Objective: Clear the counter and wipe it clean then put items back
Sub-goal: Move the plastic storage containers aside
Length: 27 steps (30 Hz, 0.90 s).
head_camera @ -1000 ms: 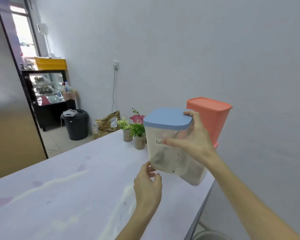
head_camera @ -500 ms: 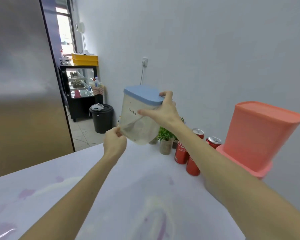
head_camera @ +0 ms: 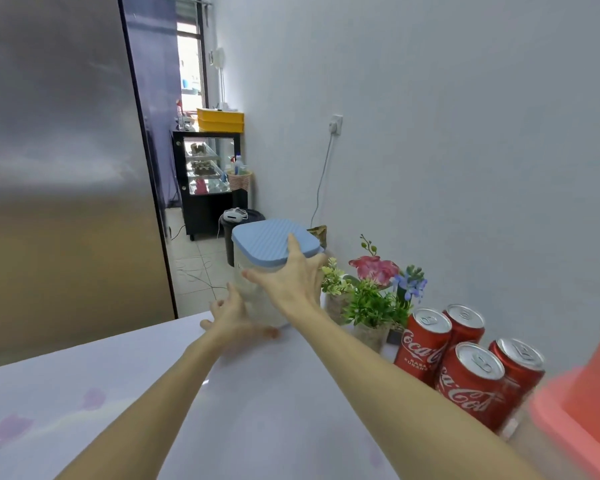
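A clear plastic container with a ribbed blue lid stands at the far end of the white counter, next to the wall. My right hand grips its upper side, with the fingertips on the lid. Down at the container's base, my left hand lies against it with the fingers spread apart. The lower part of the container is partly hidden behind both hands.
Small potted artificial plants stand just right of the container by the wall. Several red cola cans follow, then an orange plastic container at the right edge. A steel fridge rises at left; a black bin sits beyond the counter.
The container has gone from being held tilted in the air to standing low at the counter's far end. My left hand's fingers have spread open at its base.
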Tool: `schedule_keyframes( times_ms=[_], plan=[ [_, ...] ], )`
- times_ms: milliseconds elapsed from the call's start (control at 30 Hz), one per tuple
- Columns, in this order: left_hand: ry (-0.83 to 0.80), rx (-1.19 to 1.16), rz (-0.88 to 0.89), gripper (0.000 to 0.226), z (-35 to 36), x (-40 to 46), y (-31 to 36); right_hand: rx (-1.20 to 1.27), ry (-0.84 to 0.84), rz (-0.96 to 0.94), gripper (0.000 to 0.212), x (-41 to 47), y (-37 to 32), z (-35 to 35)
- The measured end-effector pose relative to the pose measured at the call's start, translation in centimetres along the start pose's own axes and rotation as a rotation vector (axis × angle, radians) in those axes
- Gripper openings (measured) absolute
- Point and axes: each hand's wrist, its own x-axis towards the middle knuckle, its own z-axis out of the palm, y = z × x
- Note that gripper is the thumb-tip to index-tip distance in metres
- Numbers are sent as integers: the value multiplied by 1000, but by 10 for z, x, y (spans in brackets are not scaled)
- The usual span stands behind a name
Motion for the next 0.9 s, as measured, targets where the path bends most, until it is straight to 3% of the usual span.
schedule_keyframes(
  times_ms=[233, 367, 667, 800, 900],
  plan=[
    [-37, 133, 78, 147, 9, 10, -2, -126, -31, 43, 107, 15, 7, 7],
    [-29, 184, 81, 150, 16, 17, -2, -212, -36, 70, 106, 15, 10, 2],
    [-59, 311, 19, 152, 16, 0, 13, -298, -49, 50, 122, 6, 3, -9],
    [-95, 353, -20, 132, 7, -19, 17, -317, -74, 30, 112, -9, 0, -23],
    [-35, 431, 9, 88, -2, -49, 19, -333, -62, 22, 93, -25, -4, -32]
  ],
)
